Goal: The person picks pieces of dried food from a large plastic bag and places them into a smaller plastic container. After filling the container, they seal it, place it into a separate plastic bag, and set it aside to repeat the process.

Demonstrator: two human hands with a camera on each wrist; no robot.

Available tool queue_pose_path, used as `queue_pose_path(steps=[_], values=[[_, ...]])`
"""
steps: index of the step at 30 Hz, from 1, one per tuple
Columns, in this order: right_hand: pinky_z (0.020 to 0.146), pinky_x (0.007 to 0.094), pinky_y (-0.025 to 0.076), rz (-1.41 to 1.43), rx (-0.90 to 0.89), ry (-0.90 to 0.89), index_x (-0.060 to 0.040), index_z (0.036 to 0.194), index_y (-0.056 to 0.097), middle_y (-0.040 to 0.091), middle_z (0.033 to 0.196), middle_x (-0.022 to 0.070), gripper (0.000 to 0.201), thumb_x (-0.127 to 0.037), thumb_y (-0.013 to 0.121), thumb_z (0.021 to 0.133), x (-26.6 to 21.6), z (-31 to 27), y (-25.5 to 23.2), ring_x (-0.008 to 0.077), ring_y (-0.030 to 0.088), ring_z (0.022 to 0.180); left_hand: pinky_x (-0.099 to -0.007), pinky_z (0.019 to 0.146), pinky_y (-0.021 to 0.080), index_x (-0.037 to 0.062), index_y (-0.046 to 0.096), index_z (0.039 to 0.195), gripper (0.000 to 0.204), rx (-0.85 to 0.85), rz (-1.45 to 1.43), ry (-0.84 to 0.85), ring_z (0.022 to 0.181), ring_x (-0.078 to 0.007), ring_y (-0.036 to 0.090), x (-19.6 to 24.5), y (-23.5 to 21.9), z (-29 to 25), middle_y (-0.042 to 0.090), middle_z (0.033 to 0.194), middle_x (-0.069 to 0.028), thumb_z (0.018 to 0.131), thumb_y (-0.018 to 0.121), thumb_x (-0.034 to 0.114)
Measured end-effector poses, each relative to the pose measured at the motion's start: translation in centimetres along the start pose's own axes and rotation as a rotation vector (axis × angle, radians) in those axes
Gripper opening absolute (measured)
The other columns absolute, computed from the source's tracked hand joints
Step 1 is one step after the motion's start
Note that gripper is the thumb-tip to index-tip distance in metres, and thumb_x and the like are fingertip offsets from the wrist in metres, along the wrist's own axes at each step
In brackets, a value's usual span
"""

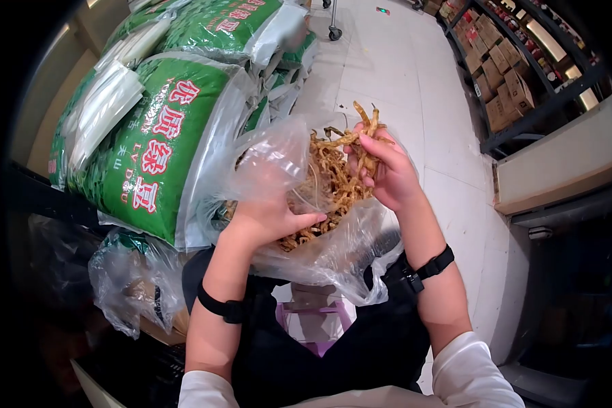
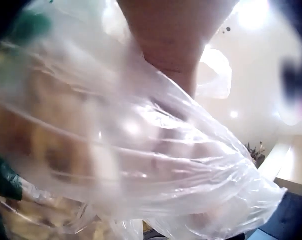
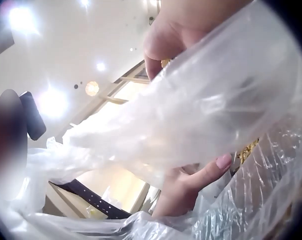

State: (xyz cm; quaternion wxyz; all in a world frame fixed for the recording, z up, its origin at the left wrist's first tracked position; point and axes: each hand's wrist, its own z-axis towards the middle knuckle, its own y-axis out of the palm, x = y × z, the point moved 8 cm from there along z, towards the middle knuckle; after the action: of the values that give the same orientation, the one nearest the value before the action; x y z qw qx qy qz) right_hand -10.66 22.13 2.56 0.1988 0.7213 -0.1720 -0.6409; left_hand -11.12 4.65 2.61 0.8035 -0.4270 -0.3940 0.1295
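Note:
A clear plastic bag (image 1: 347, 251) full of brown, twisted dried strips (image 1: 330, 170) lies over the person's lap. At the bag's upper right, the right hand (image 1: 391, 170) grips a small bunch of the strips (image 1: 368, 136), some sticking up past the fingers. The left hand (image 1: 262, 214) is at the bag's left side, its thumb stretched over the strips and its fingers hidden under cloudy plastic. In the left wrist view, plastic (image 2: 191, 165) covers most of that hand. The right wrist view shows a thumb (image 3: 211, 172) below a raised sheet of plastic (image 3: 191, 110).
Green printed sacks (image 1: 156, 136) are stacked at the left, with folded clear plastic (image 1: 109, 112) on them. A crumpled plastic bag (image 1: 126, 279) hangs below. Shelves with cardboard boxes (image 1: 513, 92) stand at the right. A wheeled caster (image 1: 334, 32) and pale floor tiles (image 1: 449, 136) lie beyond.

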Motion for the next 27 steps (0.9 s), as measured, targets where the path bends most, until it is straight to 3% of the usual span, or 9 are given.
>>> queue_pose_path(steps=[2, 5, 7, 11, 15, 17, 19, 24, 27], values=[[0.048, 0.0187, 0.036, -0.066, -0.048, 0.002, -0.0078, 0.113, 0.053, 0.064, 0.094, 0.0081, 0.030, -0.019, 0.067, 0.089, 0.3, -0.1, 0.3, 0.0058, 0.051, 0.061, -0.0416, 0.104, 0.040, 0.0046, 0.017, 0.152, 0.124, 0.070, 0.089, 0.107, 0.123, -0.0375, 0.050, 1.0, -1.0, -0.1, 0.051, 0.133, -0.0237, 0.058, 0.090, 0.039], [0.053, 0.0193, 0.040, -0.247, -0.184, 0.068, -0.0070, 0.116, 0.054, 0.064, 0.100, 0.0063, 0.033, -0.014, 0.069, 0.088, 1.0, -0.3, 1.0, 0.0061, 0.055, 0.070, -0.0402, 0.106, 0.038, 0.0060, 0.011, 0.153, 0.128, -0.036, -0.122, -0.065, 0.125, -0.0361, 0.049, -0.2, -0.3, -0.3, 0.048, 0.137, -0.0247, 0.058, 0.090, 0.039], [0.078, 0.0252, 0.051, -0.422, -0.279, 0.042, -0.0052, 0.117, 0.055, 0.062, 0.110, 0.0041, 0.039, -0.006, 0.073, 0.082, 1.3, -0.7, 2.8, 0.0101, 0.060, 0.097, -0.0443, 0.106, 0.036, 0.0024, 0.049, 0.132, 0.093, 0.016, -0.118, -0.015, 0.126, -0.0395, 0.044, 0.2, -0.6, -0.5, 0.049, 0.133, -0.0227, 0.062, 0.083, 0.053], [0.099, 0.0297, 0.045, -0.547, -0.325, -0.013, -0.0026, 0.116, 0.054, 0.061, 0.116, 0.0041, 0.041, -0.003, 0.072, 0.079, 2.2, -0.6, 2.9, 0.0136, 0.057, 0.111, -0.0427, 0.102, 0.041, 0.0025, 0.051, 0.129, 0.088, -0.037, -0.079, -0.029, 0.120, -0.0384, 0.051, 0.1, -0.7, -0.7, 0.054, 0.128, -0.0225, 0.063, 0.082, 0.052], [0.092, 0.0287, 0.047, -0.567, -0.294, -0.048, -0.0025, 0.114, 0.057, 0.061, 0.113, 0.0037, 0.039, -0.006, 0.075, 0.079, 2.1, -0.4, 3.0, 0.0121, 0.057, 0.104, -0.0421, 0.093, 0.048, 0.0032, 0.052, 0.128, 0.084, -0.087, -0.058, -0.056, 0.108, -0.0379, 0.059, -0.2, -0.4, -0.7, 0.061, 0.116, -0.0211, 0.064, 0.081, 0.049], [0.082, 0.0277, 0.047, -0.851, -0.292, -0.027, -0.0013, 0.107, 0.062, 0.064, 0.103, 0.0023, 0.033, -0.013, 0.077, 0.080, 2.5, -0.4, 2.9, 0.0103, 0.057, 0.091, -0.0420, 0.090, 0.049, 0.0035, 0.052, 0.128, 0.083, -0.062, -0.045, -0.016, 0.104, -0.0378, 0.060, 0.1, -0.4, -0.8, 0.063, 0.113, -0.0205, 0.064, 0.081, 0.047], [0.077, 0.0256, 0.047, -0.849, -0.310, 0.019, -0.0004, 0.106, 0.063, 0.063, 0.096, -0.0001, 0.030, -0.014, 0.077, 0.082, 2.7, -0.6, 3.0, 0.0082, 0.055, 0.085, -0.0441, 0.110, 0.031, 0.0128, 0.014, 0.154, 0.120, -0.183, -0.116, -0.111, 0.130, -0.0408, 0.042, -0.9, 1.1, -1.1, 0.045, 0.141, -0.0225, 0.059, 0.086, 0.027], [0.068, 0.0215, 0.045, -0.965, -0.338, -0.014, 0.0000, 0.104, 0.065, 0.063, 0.086, -0.0013, 0.027, -0.018, 0.074, 0.086, 2.7, -1.0, 3.5, 0.0049, 0.053, 0.074, -0.0446, 0.111, 0.031, 0.0130, 0.014, 0.154, 0.119, -0.210, -0.102, -0.090, 0.131, -0.0416, 0.041, -0.3, 1.5, -1.1, 0.044, 0.142, -0.0229, 0.059, 0.084, 0.021], [0.066, 0.0247, 0.047, -0.722, -0.196, 0.193, -0.0009, 0.101, 0.064, 0.065, 0.086, 0.0012, 0.029, -0.023, 0.074, 0.086, 2.3, -1.3, 2.6, 0.0078, 0.055, 0.073, -0.0453, 0.110, 0.032, 0.0129, 0.015, 0.154, 0.118, -0.200, -0.108, -0.129, 0.131, -0.0416, 0.041, -0.6, 1.2, -1.0, 0.043, 0.143, -0.0229, 0.058, 0.084, 0.019]])
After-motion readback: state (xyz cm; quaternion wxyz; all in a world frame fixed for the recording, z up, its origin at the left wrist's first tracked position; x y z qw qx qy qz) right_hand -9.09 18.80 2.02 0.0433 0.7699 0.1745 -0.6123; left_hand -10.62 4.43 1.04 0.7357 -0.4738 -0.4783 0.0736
